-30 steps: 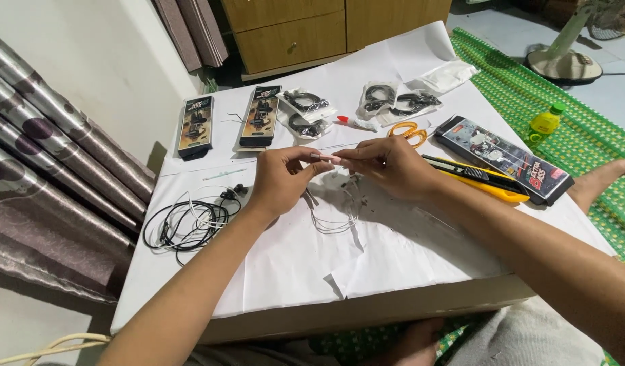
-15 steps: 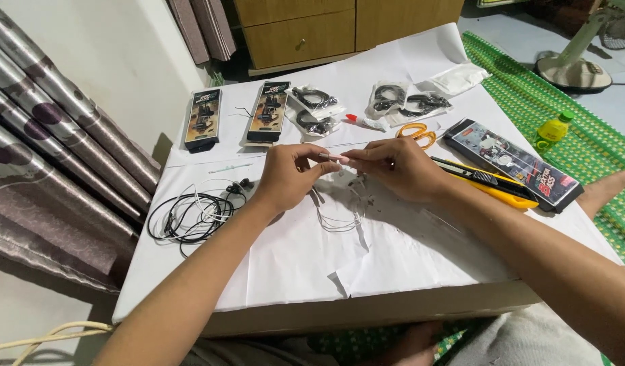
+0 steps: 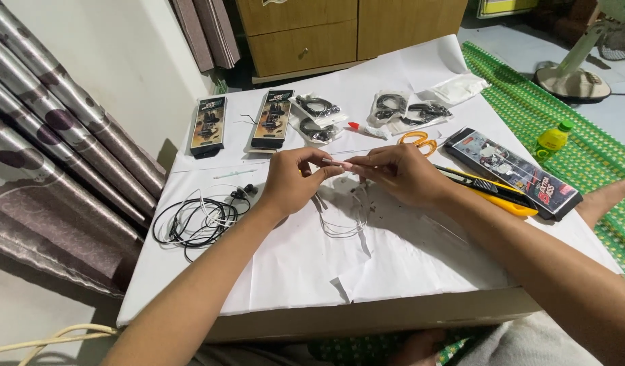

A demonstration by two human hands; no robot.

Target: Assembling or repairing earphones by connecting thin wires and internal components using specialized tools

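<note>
both hands meet over the middle of a low table (image 3: 421,271) covered in white paper. the left hand (image 3: 292,181) and the right hand (image 3: 400,173) each pinch one end of a thin white wire (image 3: 339,227), fingertips nearly touching above the paper, and the slack of the wire hangs down in a loop that rests on the paper just below the hands. what exactly sits between the fingertips is too small to tell. small dark specks lie on the paper under the right hand. left of the left hand, near the table's edge, lies a coil of black and white cables (image 3: 193,220) with dark earbuds at its upper end. along the far side stand two black boxes (image 3: 241,122) side by side, then clear bags of black cables (image 3: 316,116), more such bags (image 3: 407,112) to the right, and a crumpled white bag (image 3: 458,88) beyond. orange scissors (image 3: 419,140) lie just past the right hand. right of that hand a yellow knife (image 3: 492,193) lies by the wrist, and beside it a long black printed box (image 3: 512,173). off the table to the right, a small yellow bottle (image 3: 551,139) with a green cap stands on a green mat (image 3: 597,169). a patterned curtain (image 3: 48,149) hangs at the left.
</note>
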